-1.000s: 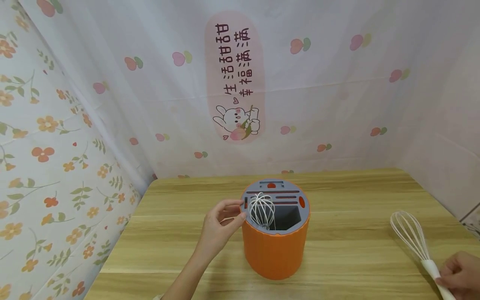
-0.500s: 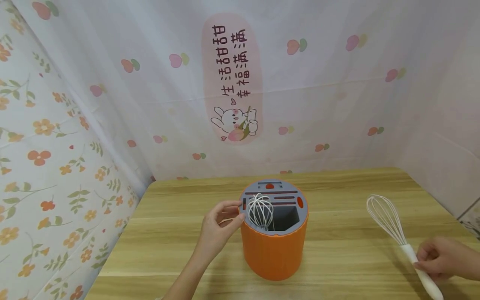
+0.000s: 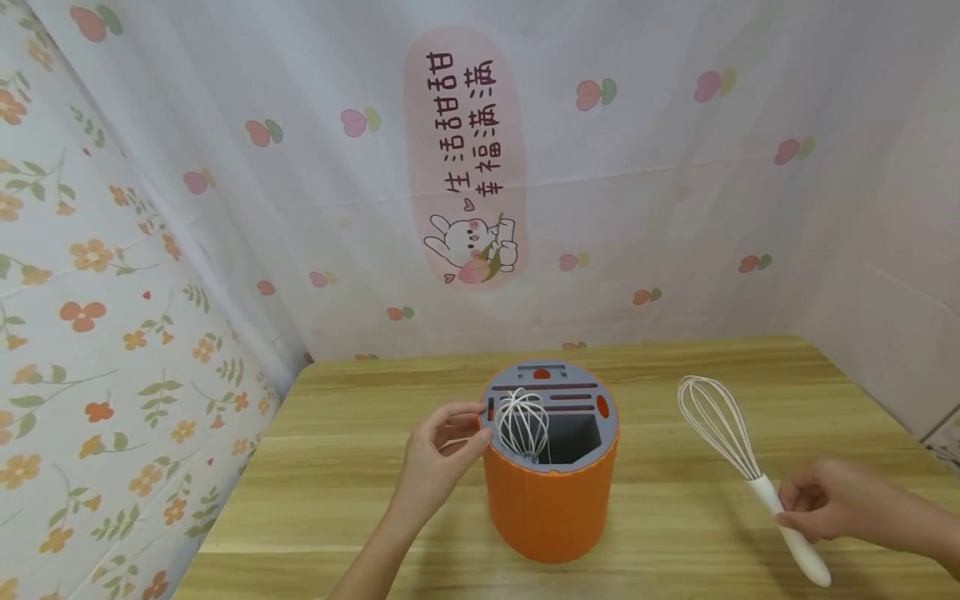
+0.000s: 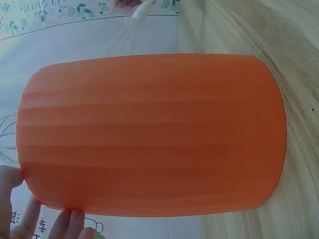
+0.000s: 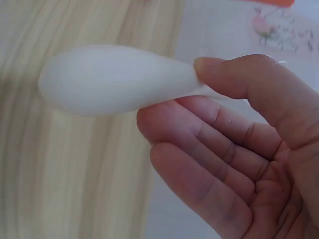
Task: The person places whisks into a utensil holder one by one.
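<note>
An orange round utensil holder (image 3: pixel 551 517) with a grey slotted top (image 3: pixel 577 396) stands upright on the table. A whisk (image 3: pixel 523 427) sits in its large opening, wire head up. My left hand (image 3: pixel 437 458) holds the holder at its upper left rim, with thumb and fingers spread along the edge. Off to the right, my right hand (image 3: pixel 828 500) pinches a second whisk by its white handle (image 5: pixel 119 79) between thumb and fingertips. That whisk's wire head (image 3: pixel 723 425) tilts away toward the back left, over the table.
The wood-grain table (image 3: pixel 360 467) reaches back to a white curtain (image 3: pixel 660 208) printed with hearts and a rabbit. A flowered cloth (image 3: pixel 135 333) hangs along the left side. Bare table lies between the holder and the right-hand whisk.
My right hand has carried its whisk leftward, closer to the holder, with the whole whisk now in view. My left hand and the holder have stayed in place.
</note>
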The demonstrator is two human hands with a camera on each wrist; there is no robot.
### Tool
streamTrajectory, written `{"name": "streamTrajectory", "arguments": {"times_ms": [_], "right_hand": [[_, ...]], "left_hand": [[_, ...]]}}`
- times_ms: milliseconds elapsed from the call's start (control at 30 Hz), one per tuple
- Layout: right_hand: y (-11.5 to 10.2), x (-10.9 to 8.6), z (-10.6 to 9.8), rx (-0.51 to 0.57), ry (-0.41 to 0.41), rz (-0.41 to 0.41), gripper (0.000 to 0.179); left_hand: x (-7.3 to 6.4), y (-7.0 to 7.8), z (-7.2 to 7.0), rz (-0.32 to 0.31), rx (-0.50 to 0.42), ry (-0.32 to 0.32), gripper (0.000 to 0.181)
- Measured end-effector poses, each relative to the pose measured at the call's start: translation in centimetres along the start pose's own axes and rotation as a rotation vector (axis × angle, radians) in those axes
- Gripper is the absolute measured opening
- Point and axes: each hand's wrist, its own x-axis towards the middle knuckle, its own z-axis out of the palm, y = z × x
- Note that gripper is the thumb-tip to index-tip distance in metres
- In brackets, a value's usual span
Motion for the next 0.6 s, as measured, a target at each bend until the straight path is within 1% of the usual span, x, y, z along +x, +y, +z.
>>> {"name": "streamTrajectory", "arguments": {"times_ms": [167, 300, 533, 600], "right_hand": [[-2.2, 1.9, 0.4, -0.088, 0.006, -0.059, 0.015], [-3.8, 3.1, 0.7, -0.097, 0.005, -0.107, 0.014], [-6.6, 4.6, 0.8, -0.115, 0.008, -0.140, 0.013], [-7.4, 5.1, 0.7, -0.100, -0.009, -0.136, 0.012]], "left_hand": [[0.0, -0.1, 0.1, 0.000, 0.003, 0.002, 0.027], [0.0, 0.0, 0.1, -0.004, 0.000, 0.001, 0.027], [0.1, 0.0, 0.0, -0.007, 0.016, -0.001, 0.028], [0.0, 0.0, 0.0, -0.006, 0.011, -0.003, 0.028]]}}
